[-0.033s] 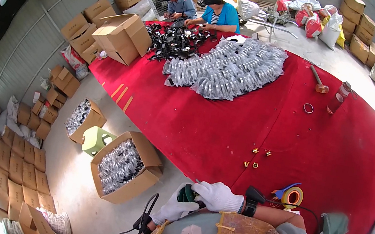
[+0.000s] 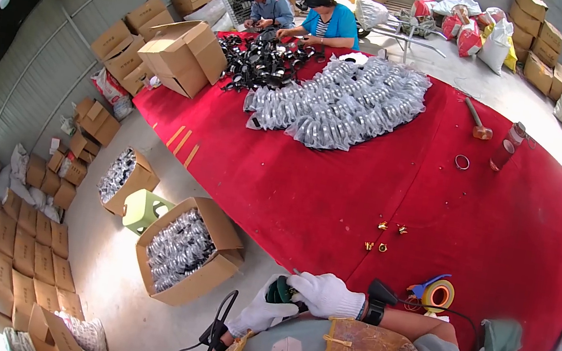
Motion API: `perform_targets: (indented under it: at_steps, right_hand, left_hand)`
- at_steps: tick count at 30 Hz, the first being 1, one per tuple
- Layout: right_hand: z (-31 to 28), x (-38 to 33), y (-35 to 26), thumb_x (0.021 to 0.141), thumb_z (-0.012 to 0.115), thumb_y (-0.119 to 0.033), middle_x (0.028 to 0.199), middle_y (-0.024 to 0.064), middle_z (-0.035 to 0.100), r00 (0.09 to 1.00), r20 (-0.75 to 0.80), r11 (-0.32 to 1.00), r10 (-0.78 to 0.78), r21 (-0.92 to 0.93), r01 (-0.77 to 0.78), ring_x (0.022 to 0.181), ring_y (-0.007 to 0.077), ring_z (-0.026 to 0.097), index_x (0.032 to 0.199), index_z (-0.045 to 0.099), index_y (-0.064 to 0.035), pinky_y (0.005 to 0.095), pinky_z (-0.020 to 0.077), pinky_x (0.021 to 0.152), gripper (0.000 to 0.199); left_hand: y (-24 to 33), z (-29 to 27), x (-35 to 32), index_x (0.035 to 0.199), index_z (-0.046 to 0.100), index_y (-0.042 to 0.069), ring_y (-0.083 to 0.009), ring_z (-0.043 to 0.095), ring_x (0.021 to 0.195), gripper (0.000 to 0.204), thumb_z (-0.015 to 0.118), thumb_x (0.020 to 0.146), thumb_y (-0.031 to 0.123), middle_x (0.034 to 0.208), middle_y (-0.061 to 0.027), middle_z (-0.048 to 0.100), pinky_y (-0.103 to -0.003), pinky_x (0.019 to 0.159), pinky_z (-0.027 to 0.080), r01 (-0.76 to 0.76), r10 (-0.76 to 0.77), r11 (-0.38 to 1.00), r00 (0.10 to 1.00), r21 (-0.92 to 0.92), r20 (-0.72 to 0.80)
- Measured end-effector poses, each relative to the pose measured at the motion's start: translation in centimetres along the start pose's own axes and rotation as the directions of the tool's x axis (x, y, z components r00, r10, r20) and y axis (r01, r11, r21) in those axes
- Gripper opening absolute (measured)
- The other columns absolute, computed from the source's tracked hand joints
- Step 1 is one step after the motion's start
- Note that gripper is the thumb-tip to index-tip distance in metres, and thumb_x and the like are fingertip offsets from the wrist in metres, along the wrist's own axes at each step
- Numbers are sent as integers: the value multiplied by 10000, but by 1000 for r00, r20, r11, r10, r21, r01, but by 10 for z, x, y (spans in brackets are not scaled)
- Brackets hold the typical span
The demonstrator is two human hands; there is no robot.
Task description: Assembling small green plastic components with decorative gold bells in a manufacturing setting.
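My left hand (image 2: 261, 316), in a white glove, is closed around a dark green and black rounded part (image 2: 278, 290) near the table's front edge. Bent over the same part, the gloved fingers of my right hand (image 2: 328, 295) grip it from the other side. The hands hide much of it, so its exact kind does not show. Several small brass-coloured fittings (image 2: 383, 248) lie on the red tablecloth (image 2: 293, 192) beyond my hands. To the right are a roll of tape (image 2: 449, 296) and a blue-handled tool (image 2: 431, 279).
Bagged metal parts (image 2: 350, 102) and a black pile of parts (image 2: 261, 64) cover the far table, where two people (image 2: 339, 30) work. A hammer (image 2: 481, 133) and clear bottle (image 2: 502, 156) stand right. An open carton (image 2: 223, 269) and green stool (image 2: 138, 209) are left.
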State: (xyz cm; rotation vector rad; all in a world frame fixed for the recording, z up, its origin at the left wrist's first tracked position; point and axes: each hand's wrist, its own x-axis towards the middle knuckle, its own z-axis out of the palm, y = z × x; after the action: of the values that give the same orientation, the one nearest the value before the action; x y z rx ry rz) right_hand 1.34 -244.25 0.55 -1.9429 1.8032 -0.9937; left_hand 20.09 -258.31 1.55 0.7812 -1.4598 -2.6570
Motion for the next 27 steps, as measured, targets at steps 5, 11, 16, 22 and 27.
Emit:
perform_targets:
  at_steps: [5,11,16,22,27]
  right_hand:
    - [0,-2,1,1009,703,-286,947,130,657,1000,-13,1000,4,1,-4,745,362,734,1322,535,-125,489,566,567,389]
    - [5,-1,0,1030,670,-275,979,168,710,990,29,977,138,158,-141,809,394,749,1268,609,-107,528,586,632,298]
    - [3,5,-6,1064,630,-273,813,145,694,927,32,742,374,590,-319,671,306,730,1054,667,-65,463,580,568,211]
    - [-24,5,-9,1147,502,-314,687,-30,546,643,601,82,475,697,-712,466,79,521,896,602,-106,275,428,391,340]
    - [-28,0,-7,1145,512,-308,687,-32,542,692,539,168,480,718,-676,470,90,533,960,631,-88,284,441,399,311]
  left_hand:
    - [1,1,-1,1443,530,72,-170,619,1225,709,878,833,-22,1296,-42,626,-364,1058,532,2,-2,999,1000,36,-6]
    - [0,13,-1,1381,497,44,-188,643,1206,682,868,814,-30,1254,-72,633,-365,1016,557,-103,118,961,992,257,-41]
    - [1,26,6,1363,475,25,-229,643,1180,774,952,759,111,1208,-140,607,-393,981,557,-61,248,720,953,691,-175]
    - [5,15,5,1378,462,33,-199,649,1093,840,983,725,119,1215,-133,599,-386,905,558,-272,540,32,814,962,213]
    - [-3,11,6,1420,485,34,-299,629,1241,843,963,728,97,1319,-169,592,-426,1052,549,-268,410,627,912,731,-18]
